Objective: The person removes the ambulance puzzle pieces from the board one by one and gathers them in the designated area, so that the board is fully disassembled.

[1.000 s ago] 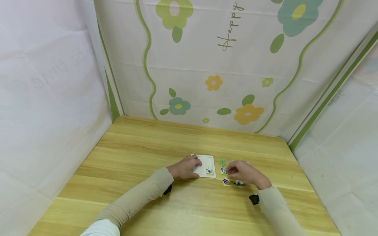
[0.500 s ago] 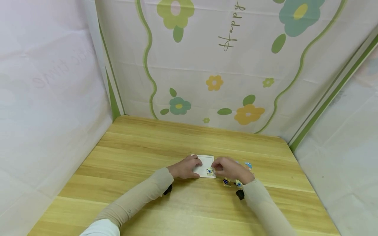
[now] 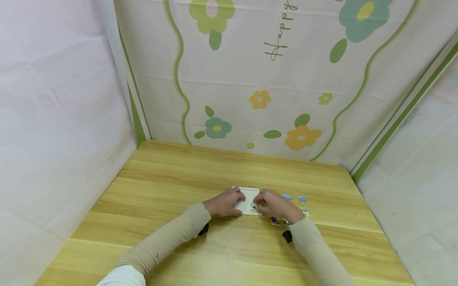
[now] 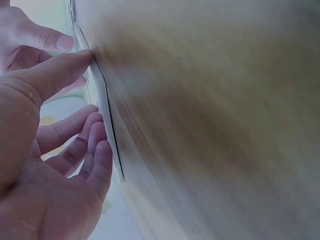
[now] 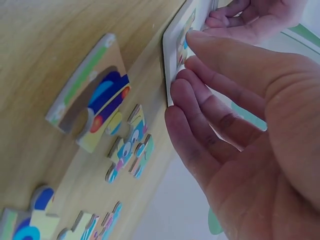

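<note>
My left hand [image 3: 225, 202] holds the left part of a white puzzle tray [image 3: 249, 192], thumb at its near edge and fingers bent over it. In the left wrist view the left fingertips [image 4: 95, 120] lie along the tray's edge. My right hand [image 3: 277, 204] is over the tray's right side. Its thumb and index finger pinch at a printed puzzle piece [image 5: 186, 40] by the near right corner; the fingers partly hide it, so its outline is unclear. Right of the tray lie loose jigsaw pieces, among them one with a straight green border [image 5: 95, 95] and one with cartoon eyes [image 5: 131, 142].
Further loose pieces [image 3: 301, 200] lie on the wooden table [image 3: 179, 178] beyond and beside my right hand. A flowered cloth wall [image 3: 229, 79] rises behind the table, with white cloth walls [image 3: 57, 139] at both sides.
My right hand has moved left from above the loose pieces onto the tray's right side. My left hand has stayed on the tray. More loose pieces at the right are uncovered.
</note>
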`<state>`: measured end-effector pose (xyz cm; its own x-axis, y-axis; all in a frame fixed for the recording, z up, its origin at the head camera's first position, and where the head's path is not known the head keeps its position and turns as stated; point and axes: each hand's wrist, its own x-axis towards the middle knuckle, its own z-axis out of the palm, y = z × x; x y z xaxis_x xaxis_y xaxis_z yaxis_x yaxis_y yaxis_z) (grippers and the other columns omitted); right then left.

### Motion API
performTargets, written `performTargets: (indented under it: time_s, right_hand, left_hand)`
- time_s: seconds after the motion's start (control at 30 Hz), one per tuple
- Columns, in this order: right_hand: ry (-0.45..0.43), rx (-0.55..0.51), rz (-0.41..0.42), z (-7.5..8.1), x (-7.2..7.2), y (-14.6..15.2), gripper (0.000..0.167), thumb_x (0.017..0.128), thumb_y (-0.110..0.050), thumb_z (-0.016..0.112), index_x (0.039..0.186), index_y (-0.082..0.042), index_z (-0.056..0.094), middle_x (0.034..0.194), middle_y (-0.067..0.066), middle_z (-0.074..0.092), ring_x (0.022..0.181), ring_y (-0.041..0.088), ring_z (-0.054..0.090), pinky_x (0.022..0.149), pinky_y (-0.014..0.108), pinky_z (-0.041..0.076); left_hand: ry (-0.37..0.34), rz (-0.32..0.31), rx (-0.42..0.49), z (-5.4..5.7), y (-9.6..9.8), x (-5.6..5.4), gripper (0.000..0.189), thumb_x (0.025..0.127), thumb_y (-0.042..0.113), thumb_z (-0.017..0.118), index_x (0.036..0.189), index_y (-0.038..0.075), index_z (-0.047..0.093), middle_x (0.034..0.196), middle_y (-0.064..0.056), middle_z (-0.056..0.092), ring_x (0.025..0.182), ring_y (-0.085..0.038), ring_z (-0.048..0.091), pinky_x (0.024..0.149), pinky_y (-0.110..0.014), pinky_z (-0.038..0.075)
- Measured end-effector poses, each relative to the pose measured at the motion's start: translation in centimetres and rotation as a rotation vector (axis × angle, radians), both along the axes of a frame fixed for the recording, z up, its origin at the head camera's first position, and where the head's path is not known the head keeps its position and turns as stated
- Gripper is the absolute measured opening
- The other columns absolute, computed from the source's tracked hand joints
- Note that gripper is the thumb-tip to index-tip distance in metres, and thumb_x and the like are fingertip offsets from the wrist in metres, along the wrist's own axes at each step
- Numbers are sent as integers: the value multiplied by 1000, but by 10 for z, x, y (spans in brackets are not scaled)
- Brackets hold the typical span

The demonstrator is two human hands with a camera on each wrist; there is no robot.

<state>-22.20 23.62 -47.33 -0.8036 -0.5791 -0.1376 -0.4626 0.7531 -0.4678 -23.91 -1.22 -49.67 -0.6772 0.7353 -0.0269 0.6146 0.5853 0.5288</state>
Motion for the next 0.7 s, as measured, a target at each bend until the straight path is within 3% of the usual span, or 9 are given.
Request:
performTargets:
  time_s: [0.3, 0.7]
  right_hand:
    - [0, -8, 10, 0, -3, 0, 23, 96, -7, 76, 119, -4, 77, 114, 8, 70, 100, 21, 68, 90, 42, 59]
    - [-6, -3, -10, 0, -11, -3, 16, 96, -5, 76, 112, -6, 76, 108, 4, 71, 95, 15, 67, 85, 33, 58]
  left_hand:
    - [-13, 12, -8, -1, 1, 0, 47, 96, 28, 80, 135, 5, 66, 129, -7, 59, 106, -16, 50, 93, -27, 45]
    - [-4, 2, -3, -1, 1, -1, 47, 95, 27, 81, 134, 4, 66, 127, -8, 59, 102, -15, 49, 89, -26, 44]
